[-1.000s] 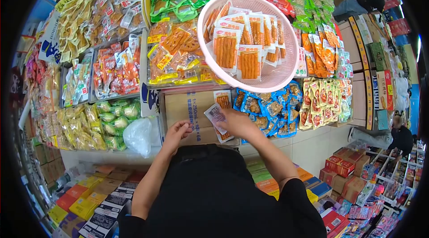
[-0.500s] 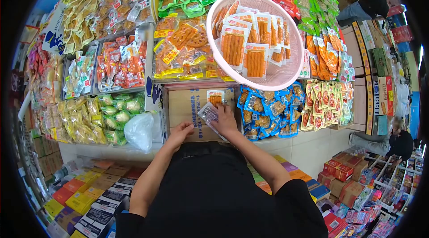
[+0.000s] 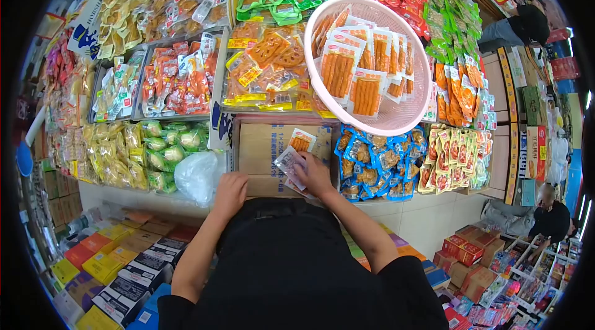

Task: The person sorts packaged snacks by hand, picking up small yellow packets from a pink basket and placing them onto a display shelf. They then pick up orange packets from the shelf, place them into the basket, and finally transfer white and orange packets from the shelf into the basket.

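My right hand [image 3: 315,176] is closed on a clear snack packet [image 3: 289,161], seen from its pale back, over the cardboard [image 3: 255,150] in the display compartment. Beside and partly beneath it lies another packet with orange sticks [image 3: 302,140]. At the compartment's lower left edge rests my left hand [image 3: 230,192], its fingers curled over the rim; whether it grips anything is hidden. A pink plastic basket [image 3: 427,89] holding several packets of orange sticks stands above and to the right, on top of other snack packs.
Blue snack packs [image 3: 379,162] border the compartment on the right. A clear plastic bag [image 3: 198,178] sits to the left, near green packs [image 3: 176,147]. Cartons [image 3: 133,286] stand below the display. Two other people [image 3: 532,23] [image 3: 550,218] are at the far right.
My left hand has moved left and down, from over the cardboard to the compartment's edge. My right hand still has the packet. The whole view has shifted slightly.
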